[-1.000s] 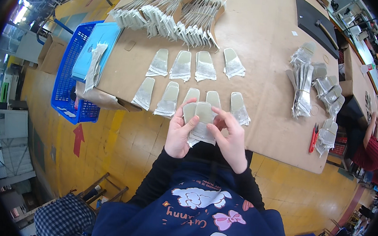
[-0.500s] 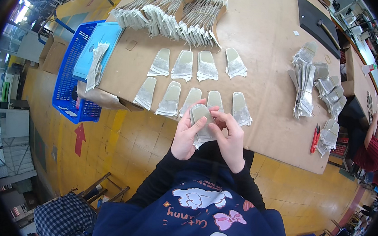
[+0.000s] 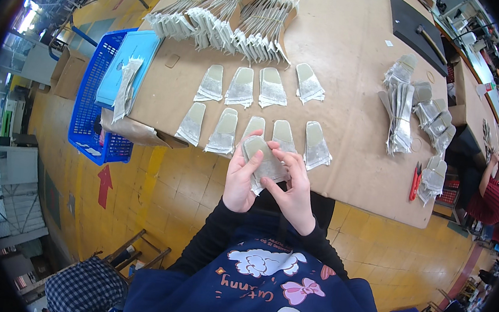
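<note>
Between my hands, over the table's near edge, is a small stack of grey-green tapered pieces with rounded tops and frayed whitish lower ends (image 3: 265,162). My left hand (image 3: 241,176) grips its left side, thumb on the front face. My right hand (image 3: 292,188) pinches its right side, thumb low on the front and fingers along the upper right edge. What the pieces are for does not show. Just beyond my hands lie two rows of similar small stacks; the nearest include one stack (image 3: 284,136) behind my right fingers and another (image 3: 318,145) to its right.
Bundled pieces (image 3: 236,23) crowd the far left of the brown-covered table (image 3: 348,93). A blue basket (image 3: 82,120) hangs beside its left edge. At right are banded stacks (image 3: 401,118), red-handled cutters (image 3: 415,182) and a hammer (image 3: 431,42) on a black board. A person in red (image 3: 489,198) is at far right.
The held stack has tilted, its lower end swinging to the right. My right hand has shifted slightly left and down, its thumb now lower on the stack.
</note>
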Demonstrator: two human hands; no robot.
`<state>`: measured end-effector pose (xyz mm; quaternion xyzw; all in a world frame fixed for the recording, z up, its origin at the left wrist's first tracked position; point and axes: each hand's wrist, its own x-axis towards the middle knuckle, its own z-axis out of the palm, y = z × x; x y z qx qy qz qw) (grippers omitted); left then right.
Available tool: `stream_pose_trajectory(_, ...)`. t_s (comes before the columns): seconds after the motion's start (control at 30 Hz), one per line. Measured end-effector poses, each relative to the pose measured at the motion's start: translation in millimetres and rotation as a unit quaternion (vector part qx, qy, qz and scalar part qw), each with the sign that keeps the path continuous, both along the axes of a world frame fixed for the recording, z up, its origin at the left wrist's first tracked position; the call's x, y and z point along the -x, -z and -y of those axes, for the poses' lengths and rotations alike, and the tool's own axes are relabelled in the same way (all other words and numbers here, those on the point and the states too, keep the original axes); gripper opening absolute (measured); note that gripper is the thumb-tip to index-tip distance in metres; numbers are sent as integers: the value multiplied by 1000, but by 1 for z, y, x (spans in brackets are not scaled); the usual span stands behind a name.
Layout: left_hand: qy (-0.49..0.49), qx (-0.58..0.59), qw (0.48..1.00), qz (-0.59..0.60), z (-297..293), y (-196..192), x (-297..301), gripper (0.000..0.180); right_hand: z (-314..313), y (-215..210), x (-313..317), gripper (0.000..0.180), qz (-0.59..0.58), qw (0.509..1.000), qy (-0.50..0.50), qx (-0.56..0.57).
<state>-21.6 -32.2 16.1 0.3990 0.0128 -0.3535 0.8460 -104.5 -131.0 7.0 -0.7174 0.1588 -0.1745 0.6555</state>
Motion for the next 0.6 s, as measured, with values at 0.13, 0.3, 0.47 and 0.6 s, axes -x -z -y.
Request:
stream_pose_trajectory(0.13,0,9,1000,-4,-3,-5,0,45,2,0,5,53,36,984,-18,-172)
stream_pose_trajectory(0.3,-1,-25,1000,5,3,-9,7,45,-1,5,6,50,11,997,-12,-74)
stream_pose_trajectory(0.47,-78,-63,995,24,3,-13,-15,27,2,3,12,52,10,993,29,-111)
stream_pose_trajectory(0.6,-166,-65,964,198,-34,-19,-107,21,38,-1,27,51,38,985,89,-146)
